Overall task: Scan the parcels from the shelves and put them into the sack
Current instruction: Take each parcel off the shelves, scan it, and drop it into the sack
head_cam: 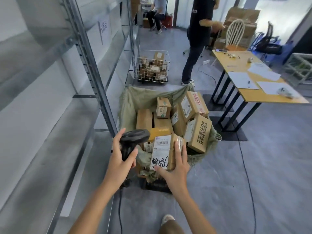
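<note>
1. Grey flooring runs between metal shelves on the left and a yellow-topped surface on the right that carries sheets of paper and small items.
2. Just past the hands stands a green woven sack, its mouth held wide, with several cardboard parcels piled inside; one of them reads "COOLMAN NOT" and leans against the sack's right wall.
3. Left hand: its grip is curled round the handle of a black barcode scanner, whose head points toward the label of the parcel beside it.
4. Right hand: it holds a brown parcel over the sack's near edge, thumb at the parcel's near end and fingers laid up along its right side.
5. That parcel's top bears a white label with a barcode and black handwriting, facing up.
6. Farther back a white wire cart filled with boxes stands by the shelves.
7. A person in dark clothes stands near a white chair, and another person sits far off at the back.
8. A black cable trails over the floor on the right.
</note>
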The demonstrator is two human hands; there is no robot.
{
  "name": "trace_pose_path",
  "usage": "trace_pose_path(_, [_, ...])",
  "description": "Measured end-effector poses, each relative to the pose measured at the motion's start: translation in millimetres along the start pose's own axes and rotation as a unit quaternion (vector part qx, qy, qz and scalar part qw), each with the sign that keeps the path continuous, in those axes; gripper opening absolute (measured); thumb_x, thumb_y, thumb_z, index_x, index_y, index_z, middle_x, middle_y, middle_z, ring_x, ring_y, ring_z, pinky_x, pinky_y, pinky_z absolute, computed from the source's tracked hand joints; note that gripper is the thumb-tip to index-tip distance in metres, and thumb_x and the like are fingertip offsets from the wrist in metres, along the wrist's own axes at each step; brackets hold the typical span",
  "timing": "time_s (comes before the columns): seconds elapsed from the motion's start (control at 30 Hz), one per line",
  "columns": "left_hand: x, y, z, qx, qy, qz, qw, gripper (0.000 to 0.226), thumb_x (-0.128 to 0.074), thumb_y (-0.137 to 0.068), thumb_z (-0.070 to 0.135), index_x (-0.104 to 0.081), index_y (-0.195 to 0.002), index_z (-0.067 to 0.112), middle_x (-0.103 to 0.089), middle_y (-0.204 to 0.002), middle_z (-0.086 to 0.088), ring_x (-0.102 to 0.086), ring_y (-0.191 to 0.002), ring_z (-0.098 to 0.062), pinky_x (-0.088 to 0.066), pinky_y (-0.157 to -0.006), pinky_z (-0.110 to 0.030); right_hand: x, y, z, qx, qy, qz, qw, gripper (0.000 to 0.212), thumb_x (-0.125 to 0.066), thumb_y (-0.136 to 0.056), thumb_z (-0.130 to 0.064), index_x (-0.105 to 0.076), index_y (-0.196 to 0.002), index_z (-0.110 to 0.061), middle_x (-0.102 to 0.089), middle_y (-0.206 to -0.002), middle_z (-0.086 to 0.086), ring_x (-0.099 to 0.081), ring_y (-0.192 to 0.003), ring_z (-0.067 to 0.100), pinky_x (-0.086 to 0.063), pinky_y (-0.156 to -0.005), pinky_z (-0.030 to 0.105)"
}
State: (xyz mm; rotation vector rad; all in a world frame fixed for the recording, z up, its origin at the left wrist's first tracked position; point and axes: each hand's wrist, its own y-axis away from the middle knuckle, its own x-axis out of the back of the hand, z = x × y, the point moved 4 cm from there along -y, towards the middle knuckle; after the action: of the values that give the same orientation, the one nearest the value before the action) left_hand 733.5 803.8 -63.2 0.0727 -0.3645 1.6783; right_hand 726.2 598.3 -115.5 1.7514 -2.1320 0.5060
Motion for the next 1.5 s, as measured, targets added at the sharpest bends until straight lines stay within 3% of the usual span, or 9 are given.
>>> trace_pose_path(0.2, [-41, -80, -11, 0.020, -0.004, 0.004, 1.000, 0.074, -0.062, -0.100, 0.012, -0.029, -0.134, 0.070, -0.058, -0.109, -0.016, -0.061, -0.063, -0.010, -0.052, -0.070, -0.014, 5, -91, 25, -0.021, 0.020, -0.018, 0.999, 0.114, -0.087, -0.072, -0.032, -0.005, -0.144, -0.064, 0.008, -0.164, -0.022, -0.012, -0.141, 0.018, -0.019, -0.105, 0.034])
trace_pose_path(0.3, [-55, -111, -13, 0.051, -0.006, 0.007, 0.999, 0.070, -0.061, -0.100, 0.017, -0.026, -0.141, 0.061, -0.053, -0.130, -0.029, -0.066, -0.097, -0.030, -0.054, -0.096, -0.035, 9, -143, 32, -0.014, 0.055, -0.043, 0.997, 0.114, -0.086, -0.074, -0.031, -0.005, -0.149, -0.058, 0.012, -0.165, -0.018, -0.009, -0.146, 0.024, -0.014, -0.109, 0.032])
trace_pose_path(0.53, [-74, -152, -35, 0.074, -0.027, 0.036, 0.996, 0.068, -0.061, -0.100, 0.013, -0.025, -0.148, 0.046, -0.056, -0.106, -0.027, -0.062, -0.063, -0.006, -0.049, -0.068, -0.007, -6, -230, 62, -0.053, 0.332, -0.157, 0.929, 0.096, -0.062, -0.092, -0.051, 0.005, -0.159, -0.035, 0.009, -0.167, 0.008, -0.008, -0.148, 0.046, -0.015, -0.120, 0.056])
trace_pose_path(0.67, [-82, -171, -43, 0.095, -0.025, 0.026, 0.995, 0.070, -0.063, -0.099, 0.015, -0.025, -0.148, 0.049, -0.051, -0.130, -0.032, -0.066, -0.084, -0.018, -0.052, -0.075, -0.015, -5, -240, 75, -0.033, 0.425, -0.149, 0.892, 0.094, -0.025, -0.092, -0.078, 0.006, -0.160, -0.021, 0.004, -0.166, 0.019, 0.012, -0.151, 0.042, 0.015, -0.116, 0.057])
trace_pose_path(0.73, [-86, -182, -45, 0.090, -0.024, 0.020, 0.995, 0.070, -0.062, -0.099, 0.013, -0.025, -0.147, 0.048, -0.054, -0.123, -0.032, -0.066, -0.081, -0.018, -0.053, -0.077, -0.015, -1, -244, 77, -0.023, 0.434, -0.138, 0.890, 0.098, -0.014, -0.088, -0.083, 0.004, -0.160, -0.019, 0.006, -0.167, 0.016, 0.013, -0.152, 0.038, 0.016, -0.117, 0.054])
trace_pose_path(0.83, [-92, -195, -48, 0.105, -0.030, -0.008, 0.994, 0.069, -0.062, -0.100, 0.018, -0.024, -0.151, 0.043, -0.051, -0.131, -0.036, -0.064, -0.110, -0.032, -0.048, -0.101, -0.020, -1, -245, 70, 0.011, 0.419, -0.117, 0.900, 0.097, -0.018, -0.091, -0.080, 0.008, -0.159, -0.018, 0.008, -0.167, 0.010, 0.013, -0.153, 0.030, 0.013, -0.120, 0.052])
trace_pose_path(1.0, [-97, -207, -43, 0.097, -0.011, -0.034, 0.995, 0.069, -0.060, -0.101, 0.011, -0.022, -0.144, 0.048, -0.060, -0.079, -0.015, -0.059, -0.060, -0.009, -0.049, -0.066, -0.010, -14, -246, 50, 0.034, 0.401, -0.123, 0.907, 0.090, -0.024, -0.093, -0.075, 0.011, -0.159, -0.025, 0.012, -0.167, 0.003, 0.020, -0.152, 0.023, 0.018, -0.118, 0.051])
trace_pose_path(1.33, [-89, -226, -55, 0.062, -0.001, -0.058, 0.996, 0.075, -0.062, -0.101, 0.017, -0.023, -0.133, 0.074, -0.062, -0.065, 0.003, -0.060, -0.059, -0.015, -0.050, -0.070, -0.013, -19, -255, 28, 0.033, 0.384, -0.127, 0.914, 0.083, -0.027, -0.097, -0.071, 0.007, -0.160, -0.028, 0.015, -0.167, 0.001, 0.022, -0.151, 0.023, 0.014, -0.121, 0.049])
trace_pose_path(1.5, [-75, -217, -39, 0.047, -0.039, -0.025, 0.998, 0.071, -0.064, -0.099, 0.022, -0.025, -0.139, 0.067, -0.063, -0.067, 0.005, -0.061, -0.059, -0.019, -0.045, -0.073, -0.004, -15, -259, 7, 0.095, 0.375, -0.149, 0.910, 0.079, -0.029, -0.099, -0.065, 0.008, -0.159, -0.028, 0.018, -0.164, 0.000, 0.023, -0.150, 0.023, 0.012, -0.122, 0.049])
